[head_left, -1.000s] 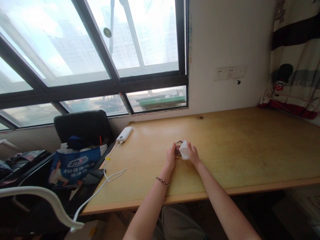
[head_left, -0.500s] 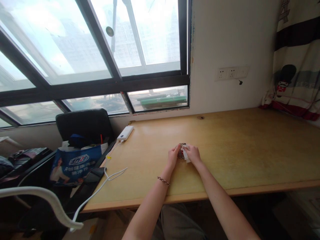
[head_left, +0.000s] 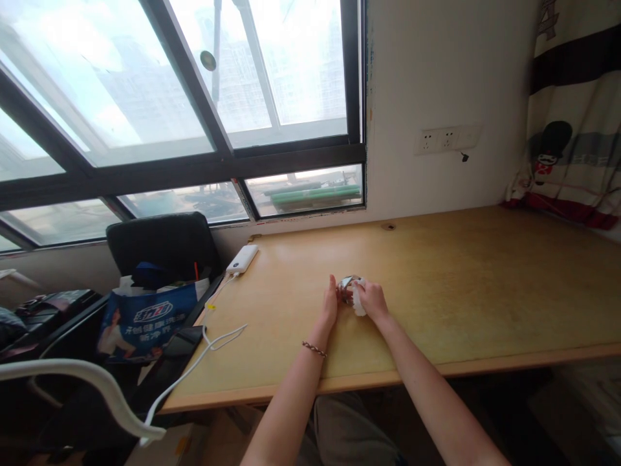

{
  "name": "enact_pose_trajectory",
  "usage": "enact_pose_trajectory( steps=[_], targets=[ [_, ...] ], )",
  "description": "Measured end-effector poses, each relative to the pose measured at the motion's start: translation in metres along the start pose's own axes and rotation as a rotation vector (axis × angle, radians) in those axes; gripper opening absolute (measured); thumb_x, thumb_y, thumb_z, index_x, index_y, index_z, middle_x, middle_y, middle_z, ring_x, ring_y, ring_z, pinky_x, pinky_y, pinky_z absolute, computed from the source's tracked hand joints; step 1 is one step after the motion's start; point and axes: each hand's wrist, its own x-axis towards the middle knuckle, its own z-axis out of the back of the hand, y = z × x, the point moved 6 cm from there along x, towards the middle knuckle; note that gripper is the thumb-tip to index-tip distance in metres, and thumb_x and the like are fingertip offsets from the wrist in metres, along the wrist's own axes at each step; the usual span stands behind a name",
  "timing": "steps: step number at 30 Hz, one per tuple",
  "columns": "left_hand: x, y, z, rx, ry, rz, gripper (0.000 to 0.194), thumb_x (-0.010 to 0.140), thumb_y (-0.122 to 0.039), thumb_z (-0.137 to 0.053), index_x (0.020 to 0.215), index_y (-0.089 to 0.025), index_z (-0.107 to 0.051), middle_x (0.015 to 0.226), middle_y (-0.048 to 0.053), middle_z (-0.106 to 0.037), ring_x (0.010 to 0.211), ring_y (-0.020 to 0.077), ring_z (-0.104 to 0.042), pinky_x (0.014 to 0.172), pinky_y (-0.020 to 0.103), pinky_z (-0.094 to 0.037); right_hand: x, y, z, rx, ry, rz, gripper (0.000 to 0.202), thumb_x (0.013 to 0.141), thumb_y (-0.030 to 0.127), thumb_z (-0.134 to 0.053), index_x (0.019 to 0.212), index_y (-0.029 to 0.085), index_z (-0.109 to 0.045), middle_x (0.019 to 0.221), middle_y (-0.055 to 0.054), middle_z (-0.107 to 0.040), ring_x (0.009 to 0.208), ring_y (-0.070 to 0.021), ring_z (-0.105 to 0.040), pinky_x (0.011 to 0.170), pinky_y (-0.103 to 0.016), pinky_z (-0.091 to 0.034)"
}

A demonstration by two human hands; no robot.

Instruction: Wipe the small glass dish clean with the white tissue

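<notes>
Left hand (head_left: pixel 330 303) grips a shiny, rounded object (head_left: pixel 346 288) above the smooth, wood-toned table (head_left: pixel 446 278). Right hand (head_left: pixel 373 301), close beside it, pinches a crumpled, whitish tissue (head_left: pixel 358 301) against the object. Object's exact material: cannot tell.

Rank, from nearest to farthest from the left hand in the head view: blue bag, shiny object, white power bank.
1. Shiny object: touching the left hand.
2. White power bank: left, on the table.
3. Blue bag: farther left, off the table.
</notes>
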Motion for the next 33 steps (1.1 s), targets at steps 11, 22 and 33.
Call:
enact_pose_trajectory(
  steps=[11, 22, 33],
  targets=[
    [-0.007, -0.014, -0.023, 0.041, 0.077, -0.235, 0.045, 0.059, -0.032, -0.067, 0.098, -0.011, -0.059, 0.102, 0.011, -0.060, 0.097, 0.0227, -0.053, 0.083, 0.032, -0.041, 0.007, -0.022, 0.004, 0.073, -0.078, -0.201, 0.054, 0.080, 0.050, -0.028, 0.067, 0.013, -0.066, 0.065, -0.013, -0.065, 0.060, -0.0170, -0.058, 0.053, -0.022, -0.034],
    [-0.006, -0.006, -0.008, 0.098, -0.061, -0.144, 0.043, 0.063, -0.045, -0.059, 0.086, -0.010, -0.064, 0.069, 0.005, -0.063, 0.057, 0.0127, -0.055, 0.052, 0.022, -0.042, 0.006, -0.015, 0.002, -0.140, -0.018, -0.046, 0.046, 0.084, 0.040, -0.029, 0.072, 0.015, -0.066, 0.067, -0.011, -0.065, 0.058, -0.0141, -0.055, 0.054, -0.022, -0.031],
    [-0.008, -0.009, -0.010, 0.058, -0.039, -0.189, 0.041, 0.064, -0.043, -0.058, 0.087, -0.011, -0.063, 0.074, 0.006, -0.064, 0.066, 0.0158, -0.057, 0.059, 0.025, -0.042, 0.006, -0.010, 0.001, -0.065, 0.009, -0.052, 0.032, 0.076, 0.040, -0.045, 0.069, 0.014, -0.062, 0.065, -0.007, -0.064, 0.056, -0.0126, -0.053, 0.051, -0.020, -0.031]
  ],
)
